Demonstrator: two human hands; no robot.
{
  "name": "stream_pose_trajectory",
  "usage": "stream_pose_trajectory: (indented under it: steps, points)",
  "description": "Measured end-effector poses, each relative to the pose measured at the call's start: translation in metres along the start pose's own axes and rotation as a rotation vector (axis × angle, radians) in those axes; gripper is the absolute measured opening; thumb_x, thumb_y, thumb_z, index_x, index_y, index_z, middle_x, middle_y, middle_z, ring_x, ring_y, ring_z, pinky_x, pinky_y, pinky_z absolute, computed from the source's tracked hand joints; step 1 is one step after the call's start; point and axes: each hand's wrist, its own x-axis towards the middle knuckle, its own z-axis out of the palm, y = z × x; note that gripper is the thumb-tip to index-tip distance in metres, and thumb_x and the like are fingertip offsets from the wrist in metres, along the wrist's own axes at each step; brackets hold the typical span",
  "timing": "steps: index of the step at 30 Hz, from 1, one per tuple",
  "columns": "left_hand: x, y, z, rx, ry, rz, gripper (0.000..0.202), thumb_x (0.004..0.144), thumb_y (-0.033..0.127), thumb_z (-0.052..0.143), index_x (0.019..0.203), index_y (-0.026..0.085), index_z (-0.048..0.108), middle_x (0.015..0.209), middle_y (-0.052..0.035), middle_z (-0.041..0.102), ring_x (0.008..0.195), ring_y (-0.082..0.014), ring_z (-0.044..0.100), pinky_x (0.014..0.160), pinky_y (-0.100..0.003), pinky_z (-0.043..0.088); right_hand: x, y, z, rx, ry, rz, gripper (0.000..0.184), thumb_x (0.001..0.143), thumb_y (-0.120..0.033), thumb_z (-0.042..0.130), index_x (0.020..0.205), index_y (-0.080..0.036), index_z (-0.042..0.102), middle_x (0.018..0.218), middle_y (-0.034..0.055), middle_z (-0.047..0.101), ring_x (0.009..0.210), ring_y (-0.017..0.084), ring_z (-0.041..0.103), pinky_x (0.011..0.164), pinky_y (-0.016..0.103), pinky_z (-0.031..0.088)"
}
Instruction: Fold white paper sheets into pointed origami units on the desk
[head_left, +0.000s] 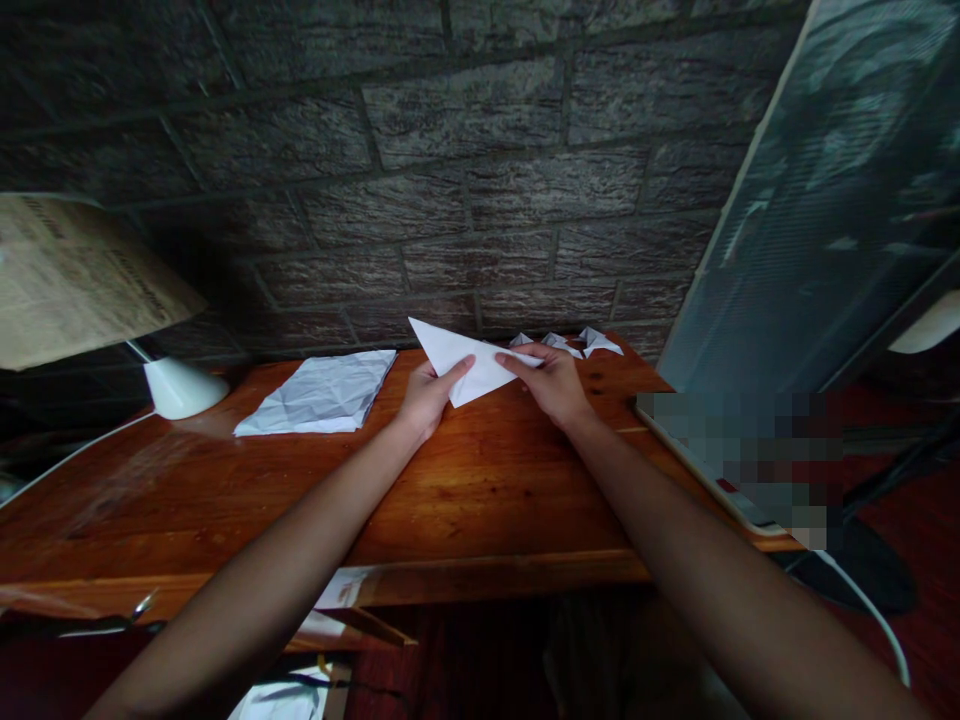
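A sheet of white paper [450, 350], folded into a triangle, is held up above the wooden table between both hands. My left hand [435, 390] pinches its lower left edge, thumb on top and fingers behind. On the other side, my right hand [551, 378] grips the right end, its thumb lying on the paper's face. One sharp corner points up and left, another downward. Behind my right hand several small folded paper pieces [598, 341] stand along the back of the table. Left of my left hand lies a stack of creased white paper [322, 393].
A lamp with a papery shade [82, 280] and white base [180, 388] stands at the left. A blurred-out flat device [720, 450] sits on the right edge with a white cable [870, 600]. Behind the table [480, 500] rises a stone-block wall [465, 120].
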Motion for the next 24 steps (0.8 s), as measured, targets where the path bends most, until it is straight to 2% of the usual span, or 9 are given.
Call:
stream_pose_trajectory:
  steps: [3, 8, 15, 24]
  points:
    - [0.0013, 0.0034, -0.0002, 0.004, 0.032, 0.060, 0.050, 0.056, 0.037, 0.090, 0.097, 0.014, 0.072, 0.109, -0.0112, 0.075, 0.102, -0.0273, 0.070, 0.094, -0.039, 0.054, -0.0010, -0.0006, 0.0004, 0.006, -0.028, 0.000, 0.037, 0.065, -0.053, 0.080, 0.079, -0.019, 0.075, 0.066, -0.0006, 0.064, 0.052, 0.010, 0.046, 0.048, 0.025, 0.034]
    - [-0.0007, 0.0076, 0.0001, -0.009, 0.009, 0.046, 0.049, 0.057, 0.032, 0.089, 0.099, 0.014, 0.071, 0.111, -0.0108, 0.075, 0.103, -0.0285, 0.070, 0.093, -0.039, 0.055, -0.0023, -0.0024, 0.0011, 0.024, -0.047, 0.026, 0.035, 0.063, -0.051, 0.081, 0.077, -0.019, 0.073, 0.055, -0.0035, 0.056, 0.048, 0.009, 0.042, 0.047, 0.025, 0.029]
    - [-0.0014, 0.0039, -0.0007, 0.025, -0.014, 0.068, 0.055, 0.059, 0.028, 0.088, 0.109, 0.014, 0.070, 0.116, -0.0122, 0.073, 0.109, -0.0294, 0.067, 0.093, -0.038, 0.055, -0.0026, -0.0052, 0.0001, 0.021, -0.043, 0.015, 0.034, 0.063, -0.050, 0.081, 0.073, -0.020, 0.071, 0.062, -0.0014, 0.062, 0.050, 0.010, 0.044, 0.048, 0.025, 0.032]
    - [-0.0003, 0.0024, -0.0009, 0.041, 0.029, 0.103, 0.054, 0.057, 0.031, 0.089, 0.105, 0.014, 0.072, 0.115, -0.0126, 0.073, 0.108, -0.0289, 0.068, 0.096, -0.040, 0.053, 0.0011, 0.0000, -0.0015, -0.007, -0.030, 0.021, 0.039, 0.066, -0.055, 0.077, 0.079, -0.018, 0.074, 0.063, -0.0005, 0.063, 0.047, 0.009, 0.043, 0.045, 0.025, 0.031]
